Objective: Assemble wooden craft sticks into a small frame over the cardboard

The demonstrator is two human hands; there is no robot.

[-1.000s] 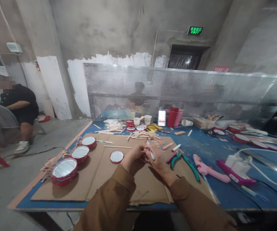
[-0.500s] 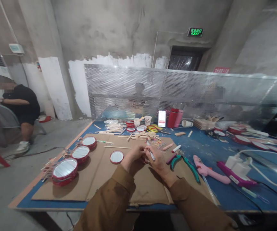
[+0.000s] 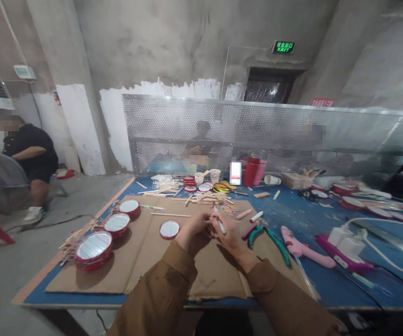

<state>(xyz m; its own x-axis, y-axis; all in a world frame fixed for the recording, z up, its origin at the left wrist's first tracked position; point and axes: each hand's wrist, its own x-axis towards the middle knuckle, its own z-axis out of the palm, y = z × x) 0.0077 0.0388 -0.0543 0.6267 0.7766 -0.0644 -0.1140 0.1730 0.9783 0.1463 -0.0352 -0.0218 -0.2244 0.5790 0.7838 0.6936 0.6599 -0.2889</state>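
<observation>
Right grip (image 3: 231, 235) is pinched on the barrel of a white marker (image 3: 220, 226) — light, stiff, smooth, so keep the hold firm. Left grip (image 3: 194, 231) is curled in beside it; anything inside is hidden. Both sit mid-tabletop (image 3: 313, 219), toward the near edge, above a cardboard sheet (image 3: 215, 275). Red-rimmed round mirror (image 3: 170, 229) lies just left — fragile face, take it by the rim.

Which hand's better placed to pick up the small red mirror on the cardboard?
Left, probably. The left hand is closer to the small red mirror, while the right hand is farther off and holds the white pen.
</observation>
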